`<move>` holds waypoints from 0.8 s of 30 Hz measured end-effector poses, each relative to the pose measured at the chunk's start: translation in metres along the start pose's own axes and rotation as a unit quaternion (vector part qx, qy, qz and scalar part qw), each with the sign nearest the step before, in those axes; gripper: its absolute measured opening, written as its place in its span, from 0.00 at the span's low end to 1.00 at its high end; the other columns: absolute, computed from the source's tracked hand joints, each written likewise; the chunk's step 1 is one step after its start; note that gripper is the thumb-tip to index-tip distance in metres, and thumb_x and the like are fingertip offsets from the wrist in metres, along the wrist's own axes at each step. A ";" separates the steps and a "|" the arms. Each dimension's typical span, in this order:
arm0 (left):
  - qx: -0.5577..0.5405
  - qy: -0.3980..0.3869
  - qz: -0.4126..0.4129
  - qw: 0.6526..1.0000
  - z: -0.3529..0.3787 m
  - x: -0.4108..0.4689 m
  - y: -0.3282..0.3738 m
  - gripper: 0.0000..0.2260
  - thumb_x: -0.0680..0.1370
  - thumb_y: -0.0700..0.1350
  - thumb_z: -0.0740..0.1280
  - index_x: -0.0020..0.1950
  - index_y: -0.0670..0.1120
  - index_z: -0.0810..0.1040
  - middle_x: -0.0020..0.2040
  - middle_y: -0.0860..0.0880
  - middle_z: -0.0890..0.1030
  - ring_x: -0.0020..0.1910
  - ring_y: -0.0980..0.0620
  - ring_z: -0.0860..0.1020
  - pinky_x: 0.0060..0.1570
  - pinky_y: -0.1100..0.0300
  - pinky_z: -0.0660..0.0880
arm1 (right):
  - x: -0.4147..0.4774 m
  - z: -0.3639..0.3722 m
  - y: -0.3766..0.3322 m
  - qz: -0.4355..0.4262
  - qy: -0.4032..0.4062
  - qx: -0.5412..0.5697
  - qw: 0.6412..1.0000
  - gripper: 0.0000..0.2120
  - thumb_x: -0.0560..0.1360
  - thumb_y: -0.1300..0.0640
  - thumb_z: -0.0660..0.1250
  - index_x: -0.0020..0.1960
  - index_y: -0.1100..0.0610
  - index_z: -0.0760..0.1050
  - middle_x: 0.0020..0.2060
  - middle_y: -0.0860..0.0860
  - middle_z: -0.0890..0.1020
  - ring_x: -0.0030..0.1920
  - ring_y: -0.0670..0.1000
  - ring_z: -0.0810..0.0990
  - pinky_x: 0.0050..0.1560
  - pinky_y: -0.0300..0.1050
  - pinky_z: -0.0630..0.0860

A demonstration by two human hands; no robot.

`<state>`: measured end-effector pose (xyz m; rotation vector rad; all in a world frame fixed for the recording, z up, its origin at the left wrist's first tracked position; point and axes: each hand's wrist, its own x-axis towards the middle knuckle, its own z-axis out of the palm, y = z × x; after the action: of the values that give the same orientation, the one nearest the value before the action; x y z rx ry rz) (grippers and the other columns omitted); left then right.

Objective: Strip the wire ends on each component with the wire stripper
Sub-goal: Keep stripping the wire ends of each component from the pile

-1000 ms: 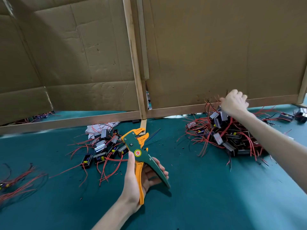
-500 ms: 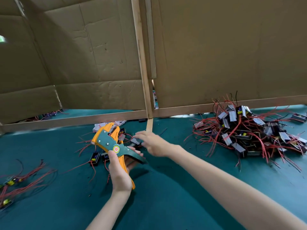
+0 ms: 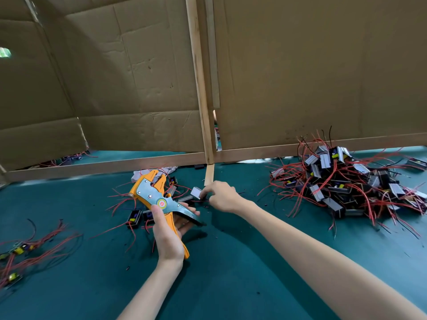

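The left hand (image 3: 167,236) grips the orange handles of the wire stripper (image 3: 151,196), thumb up along the near side. The tool head is tilted up toward the far left, above the counter (image 3: 231,269). The tool's jaws look apart, with nothing fed in that I can see. The right hand (image 3: 220,195) pinches a small grey-faced component (image 3: 196,192) between thumb and fingertips, just right of the stripper head and low over the counter. Cannot tell if it is lifted or touching the surface.

Progress, as a guess: early to middle. The big pile (image 3: 346,181) of components with red and black wires sits far right, well apart from the hands, likely unworked stock. A smaller cluster (image 3: 135,218) lies around and behind the stripper, likely done or in hand. A few wired pieces (image 3: 18,250) lie at the left edge. The held component is not in the tool, so this strip is yet to do, plus most of the big pile.

Hard to see: wire tips are too small to tell stripped from unstripped anywhere. The held component's wires are mostly hidden by the right hand. The left fingers are partly behind the handles. The left-edge pieces and the right end of the big pile are cut off by the frame. The cardboard wall (image 3: 300,65) blocks whatever lies beyond
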<state>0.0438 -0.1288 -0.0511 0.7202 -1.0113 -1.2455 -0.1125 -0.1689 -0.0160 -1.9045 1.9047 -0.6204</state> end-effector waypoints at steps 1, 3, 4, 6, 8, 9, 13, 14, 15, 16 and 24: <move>0.001 0.002 0.001 1.000 0.000 0.000 0.000 0.31 0.76 0.67 0.50 0.44 0.42 0.78 0.36 0.44 0.83 0.38 0.44 0.83 0.38 0.54 0.81 | -0.001 0.001 -0.001 -0.003 -0.017 -0.011 1.000 0.25 0.72 0.67 0.57 0.65 0.50 0.77 0.67 0.54 0.74 0.68 0.59 0.67 0.65 0.59 0.60; 0.005 0.005 0.003 1.000 0.001 -0.001 0.000 0.31 0.76 0.68 0.50 0.44 0.43 0.79 0.37 0.45 0.83 0.38 0.44 0.83 0.38 0.54 0.81 | 0.000 0.007 -0.006 0.008 -0.047 -0.028 0.998 0.29 0.72 0.67 0.56 0.68 0.46 0.73 0.70 0.55 0.71 0.70 0.61 0.63 0.67 0.63 0.56; 0.006 0.004 0.003 1.000 0.001 -0.001 0.001 0.31 0.76 0.68 0.50 0.44 0.43 0.79 0.37 0.44 0.83 0.38 0.44 0.83 0.38 0.54 0.81 | 0.001 0.010 -0.009 0.019 -0.054 -0.024 0.998 0.30 0.72 0.67 0.55 0.69 0.45 0.72 0.71 0.55 0.70 0.70 0.61 0.62 0.68 0.64 0.54; 0.007 0.001 0.001 1.000 0.001 -0.002 0.002 0.32 0.74 0.68 0.50 0.44 0.42 0.79 0.37 0.44 0.83 0.39 0.44 0.83 0.38 0.55 0.81 | 0.002 0.013 -0.014 0.033 -0.037 0.016 0.999 0.27 0.72 0.67 0.55 0.66 0.48 0.76 0.69 0.56 0.72 0.70 0.60 0.64 0.70 0.63 0.54; 0.006 -0.001 -0.002 1.000 0.001 -0.002 0.003 0.32 0.72 0.68 0.51 0.45 0.42 0.79 0.37 0.43 0.83 0.39 0.45 0.83 0.38 0.55 0.81 | 0.002 0.012 -0.015 0.041 0.016 0.092 0.995 0.20 0.74 0.67 0.58 0.57 0.55 0.82 0.64 0.58 0.77 0.65 0.60 0.70 0.69 0.55 0.62; 0.004 -0.001 -0.002 1.000 0.001 -0.002 0.003 0.32 0.72 0.68 0.51 0.45 0.41 0.78 0.37 0.43 0.83 0.38 0.45 0.83 0.37 0.55 0.81 | 0.000 0.009 -0.014 0.041 0.045 0.125 0.990 0.17 0.74 0.67 0.59 0.54 0.58 0.84 0.62 0.58 0.78 0.63 0.60 0.73 0.66 0.48 0.66; 0.009 0.000 -0.004 1.000 0.000 -0.002 0.000 0.33 0.77 0.68 0.50 0.47 0.40 0.78 0.38 0.42 0.84 0.39 0.45 0.83 0.37 0.56 0.80 | -0.019 -0.008 0.002 -0.020 0.173 0.122 0.977 0.11 0.76 0.67 0.64 0.48 0.60 0.85 0.58 0.54 0.78 0.58 0.53 0.75 0.54 0.34 0.64; 0.009 -0.001 -0.005 1.000 0.000 -0.001 -0.001 0.32 0.77 0.67 0.50 0.48 0.40 0.78 0.38 0.42 0.84 0.39 0.45 0.83 0.37 0.56 0.80 | -0.025 -0.014 0.010 -0.044 0.190 0.111 0.974 0.10 0.76 0.68 0.65 0.48 0.59 0.85 0.56 0.54 0.79 0.57 0.53 0.76 0.55 0.36 0.66; 0.008 -0.002 -0.007 1.000 0.000 -0.001 -0.002 0.32 0.76 0.67 0.50 0.48 0.40 0.79 0.38 0.42 0.84 0.39 0.44 0.83 0.37 0.55 0.80 | -0.032 -0.021 0.019 -0.067 0.197 0.104 0.973 0.10 0.76 0.69 0.66 0.48 0.59 0.85 0.54 0.54 0.79 0.56 0.53 0.76 0.57 0.39 0.68; 0.010 -0.006 -0.007 1.000 0.000 -0.001 -0.002 0.32 0.75 0.67 0.50 0.48 0.40 0.79 0.39 0.41 0.84 0.39 0.44 0.83 0.37 0.55 0.81 | -0.040 -0.028 0.028 -0.088 0.197 0.095 0.972 0.11 0.75 0.71 0.66 0.48 0.58 0.84 0.52 0.54 0.80 0.54 0.53 0.77 0.58 0.43 0.70; 0.024 -0.028 -0.005 0.999 0.001 -0.002 -0.003 0.34 0.76 0.69 0.51 0.47 0.39 0.77 0.39 0.41 0.82 0.41 0.40 0.82 0.40 0.52 0.80 | -0.089 -0.044 0.079 -0.050 0.086 -0.050 0.994 0.20 0.66 0.74 0.58 0.54 0.59 0.72 0.50 0.53 0.77 0.56 0.55 0.70 0.54 0.48 0.67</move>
<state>0.0419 -0.1275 -0.0535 0.7310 -1.0884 -1.2596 -0.2014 -0.0795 -0.0268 -2.0813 1.9881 -0.7552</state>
